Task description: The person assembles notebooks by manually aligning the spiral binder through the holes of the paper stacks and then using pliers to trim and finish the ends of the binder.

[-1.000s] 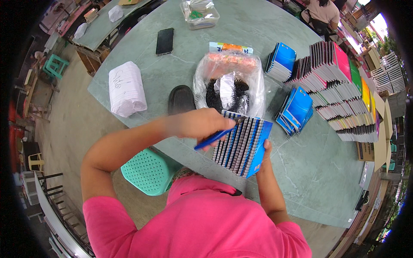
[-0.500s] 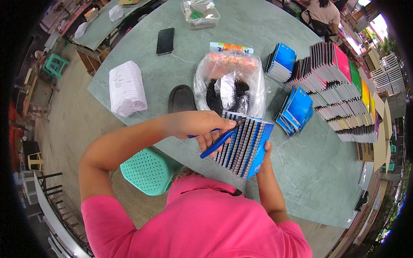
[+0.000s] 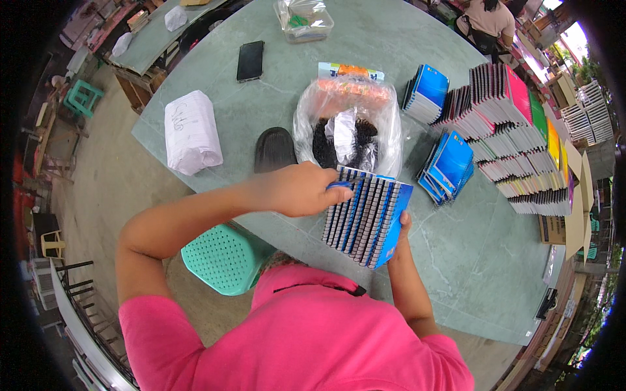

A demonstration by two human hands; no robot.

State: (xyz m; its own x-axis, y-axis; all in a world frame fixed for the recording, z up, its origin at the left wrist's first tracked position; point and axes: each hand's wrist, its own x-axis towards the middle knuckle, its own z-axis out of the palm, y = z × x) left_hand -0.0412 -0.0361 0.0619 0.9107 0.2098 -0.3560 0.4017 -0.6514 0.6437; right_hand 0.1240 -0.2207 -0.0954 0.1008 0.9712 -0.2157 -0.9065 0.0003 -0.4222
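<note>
My left hand (image 3: 303,189) is closed round a pair of blue-handled cutting pliers (image 3: 340,185), mostly covered by my fingers. Its tip meets the top end of the spiral bindings on a bundle of blue notebooks (image 3: 366,218). Those notebooks stand with their coils facing up toward me. At the bundle's right side my right hand (image 3: 403,229) grips it, thumb visible along the blue cover and the other fingers hidden. Just beyond the bundle sits a clear plastic bag (image 3: 391,133) holding black coil bits and crumpled white paper.
Tall stacks of spiral notebooks (image 3: 502,104) and a loose blue pile (image 3: 450,166) occupy the table's right side. A black rounded object (image 3: 275,150), a paper-wrapped bundle (image 3: 193,133), a phone (image 3: 250,61) and a clear tub (image 3: 304,26) lie around. A green stool (image 3: 225,260) stands below the left edge.
My left hand has turned over and shifted slightly left, so the plier handles are now mostly covered. The pliers' tip has moved left across the coils. My right hand holds the bundle nearly still.
</note>
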